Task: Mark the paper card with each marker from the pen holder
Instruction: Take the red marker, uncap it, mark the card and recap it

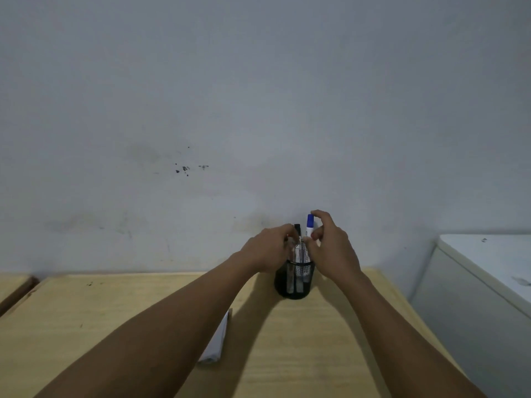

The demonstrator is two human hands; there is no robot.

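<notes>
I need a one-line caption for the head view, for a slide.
Both hands reach into the pen holder: the right hand pinches the blue marker, the left hand touches the black marker; the card waits.

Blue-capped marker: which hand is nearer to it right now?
Right. The right hand has its fingers around the blue-capped marker above the pen holder. The left hand is on the other side, at the black-capped marker.

Both bare forearms reached forward, converging. Left hand [268, 248] curled, fingers bent inward. Right hand [333, 248] raised slightly higher, thumb and fingertips pinched, wrist straight.
</notes>
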